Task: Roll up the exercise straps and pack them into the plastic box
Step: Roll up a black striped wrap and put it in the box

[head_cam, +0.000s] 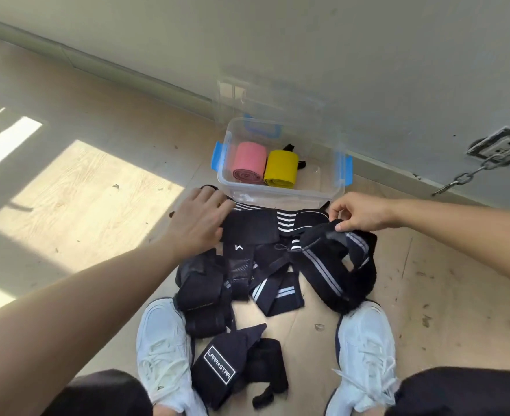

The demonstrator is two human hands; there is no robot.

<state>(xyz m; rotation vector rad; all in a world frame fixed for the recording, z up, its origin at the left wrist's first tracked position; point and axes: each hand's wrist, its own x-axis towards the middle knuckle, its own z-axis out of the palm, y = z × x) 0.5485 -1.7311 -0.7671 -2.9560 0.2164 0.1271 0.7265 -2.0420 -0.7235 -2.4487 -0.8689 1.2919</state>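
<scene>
- plastic box (pixel 277 196): one clear box, open on top, on the floor (pixel 67 190) close to the wall (pixel 308 40); the far edge of the strap pile lies just beside its near wall.
- lid (pixel 265 97): one clear lid, upright behind the box and leaning on the wall.
- blue clips (pixel 217 156): three show on the box rim, one on the left, one at the back, one on the right.
- rolls in the box: two, side by side and touching in the left half, one pink roll (pixel 249 162) and one yellow roll (pixel 280 168); a small black piece (pixel 289 147) behind the yellow roll is too hidden to identify.
- strap pile (pixel 265 274): black straps, several with white or grey stripes, loose and overlapping on the floor between the box and the shoes; they cross too much to count. the piece nearest the viewer carries one white-framed label (pixel 220 364).
- left hand (pixel 199 223): fingers straight and spread, laid flat on the left end of a flat strap (pixel 250 226) at the far side of the pile.
- right hand (pixel 359 216): thumb and forefinger pinch the end of a lifted strap (pixel 323 234), raised above the right side of the pile; the other fingers are curled.
- shoes: two, white, a left shoe (pixel 160 355) and a right shoe (pixel 365 355), flanking the near end of the pile; straps overlap the inner edge of the left shoe.
- chain (pixel 470 172) and metal plate (pixel 500 144): one of each, on the wall at right, well apart from the box.
- sunlight patch (pixel 76 205): on the floor at left.
</scene>
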